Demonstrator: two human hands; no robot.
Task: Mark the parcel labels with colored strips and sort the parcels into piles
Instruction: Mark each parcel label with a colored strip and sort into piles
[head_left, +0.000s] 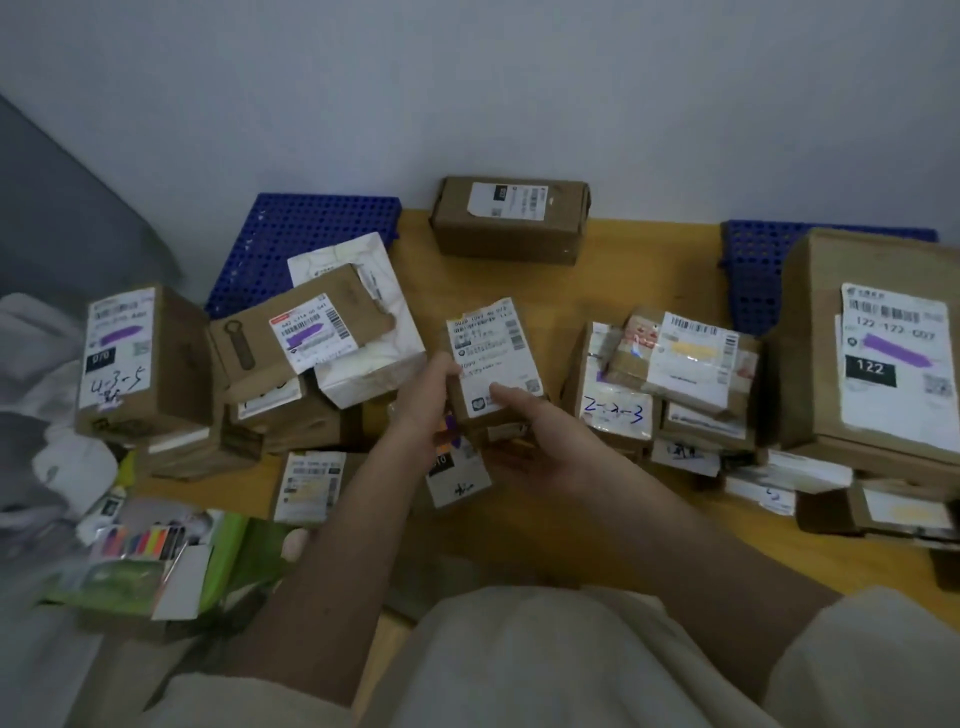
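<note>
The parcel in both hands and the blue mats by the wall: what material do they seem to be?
The held parcel looks like matte brown cardboard with a white paper label. The blue mats seem to be moulded plastic: uniform colour and a regular grid of holes.

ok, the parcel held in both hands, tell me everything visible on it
The held parcel is a small brown cardboard box, tilted with its top face toward the camera. A white printed label with barcodes covers most of that face; no colored strip shows on it. The left hand grips its left edge, the right hand supports it from below with the thumb on the label's lower corner. It is raised above other parcels on the wooden table.
</note>
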